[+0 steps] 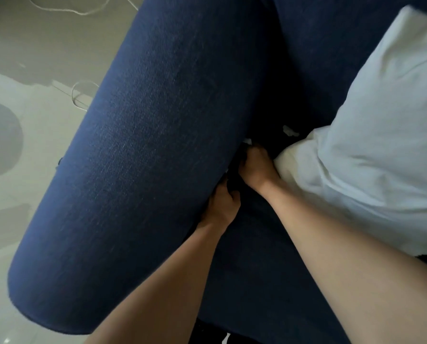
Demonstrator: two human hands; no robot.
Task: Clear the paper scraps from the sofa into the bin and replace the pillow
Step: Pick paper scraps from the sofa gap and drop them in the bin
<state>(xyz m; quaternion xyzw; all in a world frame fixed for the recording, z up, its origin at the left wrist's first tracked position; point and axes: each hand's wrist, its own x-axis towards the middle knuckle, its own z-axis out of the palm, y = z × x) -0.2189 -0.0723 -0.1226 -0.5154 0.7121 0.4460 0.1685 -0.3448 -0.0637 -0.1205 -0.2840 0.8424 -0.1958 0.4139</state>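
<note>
I look down on a dark blue sofa with a thick rounded armrest (138, 150). A white pillow (371, 135) lies on the seat at the right. A small white paper scrap (290, 131) sits on the seat near the pillow's corner. Another white scrap (247, 141) shows in the gap beside the armrest, at the fingertips of my right hand (256, 167), which reaches into that gap next to the pillow. My left hand (222, 202) presses its curled fingers against the armrest's inner side, just below the right hand. Whether either hand holds a scrap is hidden.
Pale tiled floor (33, 219) lies left of the armrest, with a thin white cord (79, 95) trailing over it and a dark round shadow (1, 140) at the far left. The sofa seat's front edge (232, 328) is near the bottom. No bin is in view.
</note>
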